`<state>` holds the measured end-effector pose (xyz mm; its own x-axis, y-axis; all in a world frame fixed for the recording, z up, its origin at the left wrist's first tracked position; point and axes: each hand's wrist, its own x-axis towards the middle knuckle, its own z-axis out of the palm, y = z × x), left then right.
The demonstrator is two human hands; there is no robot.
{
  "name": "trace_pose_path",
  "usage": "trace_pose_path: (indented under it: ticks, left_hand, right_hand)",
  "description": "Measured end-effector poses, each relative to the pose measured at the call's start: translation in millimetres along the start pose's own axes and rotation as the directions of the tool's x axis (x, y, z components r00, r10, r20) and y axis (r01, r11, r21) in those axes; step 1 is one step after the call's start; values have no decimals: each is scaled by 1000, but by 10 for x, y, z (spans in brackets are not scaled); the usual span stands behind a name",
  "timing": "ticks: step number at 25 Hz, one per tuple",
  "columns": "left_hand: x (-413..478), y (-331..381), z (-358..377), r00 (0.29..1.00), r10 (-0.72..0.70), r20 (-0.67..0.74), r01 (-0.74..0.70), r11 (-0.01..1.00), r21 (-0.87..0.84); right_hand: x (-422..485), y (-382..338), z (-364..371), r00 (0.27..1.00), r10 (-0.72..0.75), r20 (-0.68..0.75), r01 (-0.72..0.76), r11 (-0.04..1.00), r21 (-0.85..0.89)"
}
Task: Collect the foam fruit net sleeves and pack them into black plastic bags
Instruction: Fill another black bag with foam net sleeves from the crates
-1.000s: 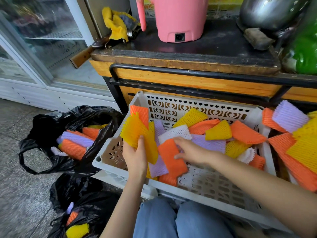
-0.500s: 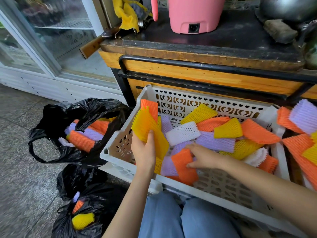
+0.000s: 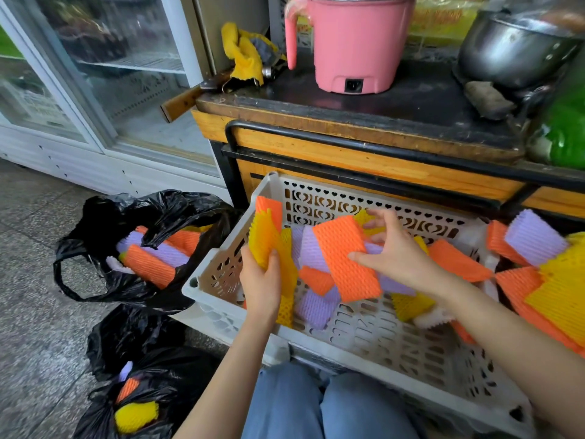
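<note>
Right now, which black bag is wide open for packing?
The farthest black bag, beside the crate's left corner: its mouth gapes over orange and purple sleeves. The middle bag and nearest bag are bunched up.

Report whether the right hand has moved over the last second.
Yes. Against the crate, the right hand has moved from the middle of the floor toward the back wall, lifting the orange sleeve with it.

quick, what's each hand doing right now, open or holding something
Left hand: closed, gripping a sleeve stack, yellow and orange.
Right hand: closed, pinching an orange sleeve above the crate.
</note>
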<state>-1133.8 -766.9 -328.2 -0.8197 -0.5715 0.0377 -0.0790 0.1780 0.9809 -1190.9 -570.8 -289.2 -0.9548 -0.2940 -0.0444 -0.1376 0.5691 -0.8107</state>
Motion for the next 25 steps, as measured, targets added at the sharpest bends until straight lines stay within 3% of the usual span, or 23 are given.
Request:
trace_pose_path:
  ticks: [5, 7, 10, 12, 14, 17, 20, 22, 24, 25]
  left_hand:
    - [171, -88, -97, 992, -107, 71, 115, 987, -111]
    - [189, -38, -200, 957, -203, 209, 243, 952, -187]
    - [165, 123, -425, 809, -162, 565, 421, 831, -365]
    - [133, 223, -612, 786, -51, 617, 362, 846, -391]
    - [127, 231, -760, 865, 60, 498, 133, 930, -342]
    - [181, 149, -1035, 986, 104, 131, -70, 969, -239]
    - [332, 62, -1439, 990, 70, -120, -92, 977, -191]
    - [458, 36, -1744, 975, 2, -220, -55, 971, -233]
    - [580, 27, -2014, 952, -34, -303, -54, 959, -277]
    - [642, 23, -2134, 939, -43, -341, -59, 957, -283]
  right_hand:
    - [98, -224, -76, 991, 13, 133, -55, 945, 324]
    - [128, -312, -35, 989, -6, 150, -60, 900, 432]
    - [194, -482, 116, 990, -58, 128, 16, 951, 309]
    - [208, -666, 279, 983, -106, 152, 67, 968, 241]
    - [217, -867, 483, 968, -156, 195, 113, 970, 217]
    - [250, -1158, 866, 934, -253, 254, 201, 956, 212]
    - [365, -1452, 1228, 894, -313, 319, 212, 925, 314]
    - [512, -1603, 1505, 899, -333, 284, 225, 909, 352]
    - [722, -1639, 1831, 910, -359, 208, 320, 926, 201]
    - [837, -1627, 2005, 891, -389, 235, 384, 921, 71]
